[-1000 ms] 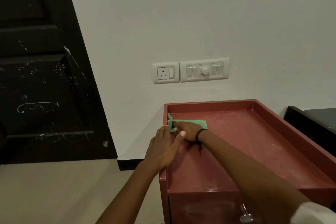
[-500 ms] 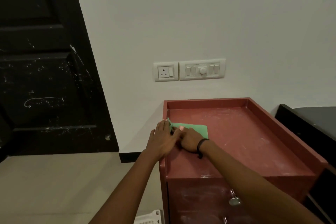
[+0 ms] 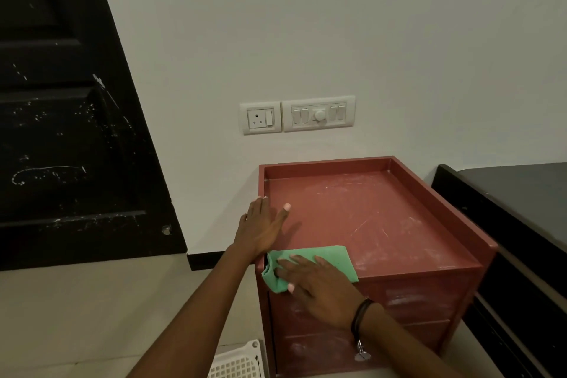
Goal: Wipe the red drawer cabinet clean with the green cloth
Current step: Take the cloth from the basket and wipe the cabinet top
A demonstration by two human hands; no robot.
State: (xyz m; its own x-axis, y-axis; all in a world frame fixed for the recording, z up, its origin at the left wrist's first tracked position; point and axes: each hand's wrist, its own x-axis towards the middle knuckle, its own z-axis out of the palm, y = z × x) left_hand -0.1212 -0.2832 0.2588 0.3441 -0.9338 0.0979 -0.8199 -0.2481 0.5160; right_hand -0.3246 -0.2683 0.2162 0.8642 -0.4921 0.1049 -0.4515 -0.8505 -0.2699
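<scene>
Since the earlier frames the green cloth [image 3: 319, 264] has come from the far left corner of the tray top down to the near left corner, where it now drapes over the front lip of the red drawer cabinet [image 3: 383, 218]. The right hand [image 3: 322, 284] lies flat on the cloth, fingers spread and pressing rather than clenched, thumb tucked under a bunched fold at the corner. The left hand [image 3: 260, 230] rests open on the left rim, fingers released and holding nothing, apparently steadying the cabinet.

The left strip looks cleaner; pale dusty streaks remain across the middle and right of the top, and the drawer fronts look smeared too, though the dim light makes that hard to judge. To do this stroke well, keep the palm flat so the whole cloth bears down, carry the dust off the front edge instead of pushing it back, then start the next lane overlapping this one. Refold the cloth to a fresh face before doing the fronts
</scene>
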